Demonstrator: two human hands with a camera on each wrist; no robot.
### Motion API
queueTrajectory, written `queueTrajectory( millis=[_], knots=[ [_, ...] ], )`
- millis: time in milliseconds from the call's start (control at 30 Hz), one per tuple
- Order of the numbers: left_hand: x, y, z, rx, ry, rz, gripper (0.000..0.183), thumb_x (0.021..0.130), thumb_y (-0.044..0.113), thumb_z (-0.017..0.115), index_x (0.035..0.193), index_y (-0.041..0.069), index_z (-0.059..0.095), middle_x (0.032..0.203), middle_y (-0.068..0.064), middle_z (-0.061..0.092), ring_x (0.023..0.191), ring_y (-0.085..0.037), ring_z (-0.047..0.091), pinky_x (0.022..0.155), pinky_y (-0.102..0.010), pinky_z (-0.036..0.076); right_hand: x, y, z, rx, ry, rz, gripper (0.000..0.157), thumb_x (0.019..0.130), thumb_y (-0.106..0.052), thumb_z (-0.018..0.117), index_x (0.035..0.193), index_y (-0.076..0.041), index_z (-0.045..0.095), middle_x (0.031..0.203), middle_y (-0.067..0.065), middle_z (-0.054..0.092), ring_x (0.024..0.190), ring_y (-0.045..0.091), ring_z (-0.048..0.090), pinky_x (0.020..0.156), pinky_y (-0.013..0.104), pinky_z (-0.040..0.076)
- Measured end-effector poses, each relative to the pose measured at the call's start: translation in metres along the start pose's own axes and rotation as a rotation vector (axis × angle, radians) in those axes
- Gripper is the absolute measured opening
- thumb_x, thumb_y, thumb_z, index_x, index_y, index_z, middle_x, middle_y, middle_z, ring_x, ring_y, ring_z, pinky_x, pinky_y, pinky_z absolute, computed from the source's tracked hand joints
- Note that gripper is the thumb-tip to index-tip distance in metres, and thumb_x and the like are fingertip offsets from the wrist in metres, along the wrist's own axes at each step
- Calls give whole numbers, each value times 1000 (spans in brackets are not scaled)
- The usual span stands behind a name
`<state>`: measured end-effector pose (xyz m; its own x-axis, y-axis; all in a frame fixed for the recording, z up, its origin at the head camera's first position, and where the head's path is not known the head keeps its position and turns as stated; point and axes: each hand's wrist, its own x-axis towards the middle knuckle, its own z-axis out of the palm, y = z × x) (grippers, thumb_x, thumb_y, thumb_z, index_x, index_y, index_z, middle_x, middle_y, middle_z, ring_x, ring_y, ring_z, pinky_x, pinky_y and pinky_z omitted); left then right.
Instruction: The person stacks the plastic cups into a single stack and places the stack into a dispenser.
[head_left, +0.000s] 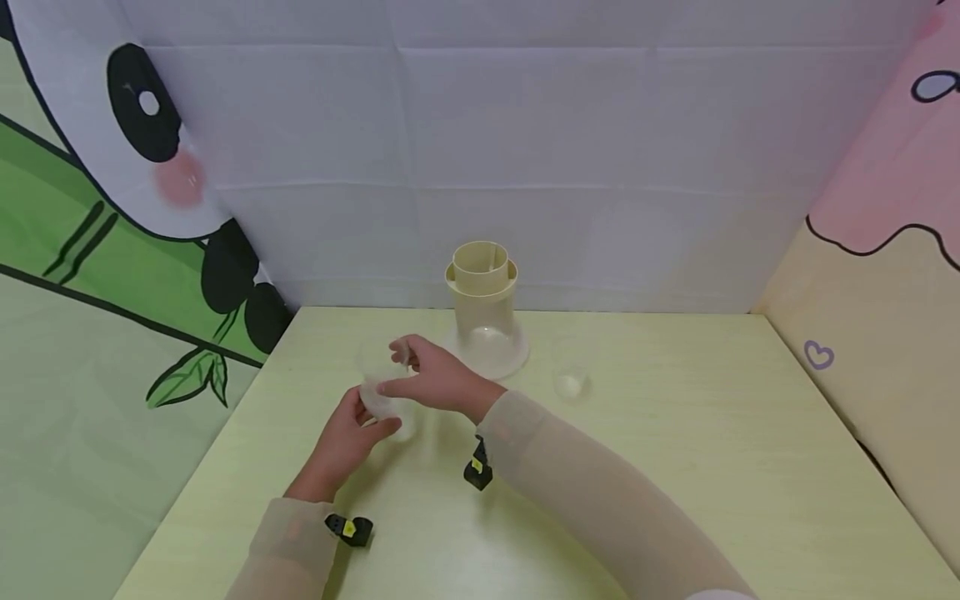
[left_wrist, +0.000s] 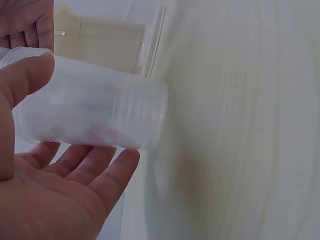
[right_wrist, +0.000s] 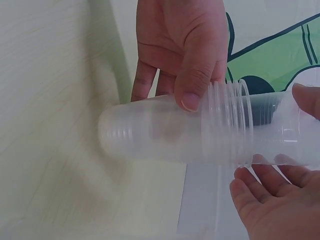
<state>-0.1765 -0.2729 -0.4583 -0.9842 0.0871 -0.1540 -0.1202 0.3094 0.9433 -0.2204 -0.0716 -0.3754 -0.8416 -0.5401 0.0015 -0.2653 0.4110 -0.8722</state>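
Observation:
A stack of clear plastic cups [right_wrist: 165, 127], nested with several rims together, stands over the table at the left of centre in the head view. My left hand [head_left: 348, 442] grips the stack, thumb on one side and fingers on the other. In the right wrist view another clear cup [right_wrist: 285, 132] stands out of the stack's mouth, its lower part inside the rims. My right hand [head_left: 435, 375] holds this upper cup between thumb and fingers. The left wrist view shows the stack [left_wrist: 95, 107] lying across the fingers under my left thumb.
Behind my right hand stands a beige cylindrical holder [head_left: 483, 308] with a clear lower part on a round clear base [head_left: 510, 362]. A small clear cup [head_left: 572, 381] is on the pale wooden table [head_left: 675, 433] to its right. Printed cloth walls [head_left: 525, 125] enclose the table.

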Motion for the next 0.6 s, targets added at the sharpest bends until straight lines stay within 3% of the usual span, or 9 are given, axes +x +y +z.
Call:
queueTrajectory(
  millis=[600],
  knots=[
    [-1, 2, 1, -13, 2, 3, 74, 98, 20, 73, 155, 7, 27, 161, -13, 37, 150, -33, 32, 115, -56, 36, -4, 6, -1, 8, -26, 25, 76, 93, -36, 78, 155, -10, 42, 151, 3, 50, 138, 21, 48, 112, 33, 42]
  ],
)
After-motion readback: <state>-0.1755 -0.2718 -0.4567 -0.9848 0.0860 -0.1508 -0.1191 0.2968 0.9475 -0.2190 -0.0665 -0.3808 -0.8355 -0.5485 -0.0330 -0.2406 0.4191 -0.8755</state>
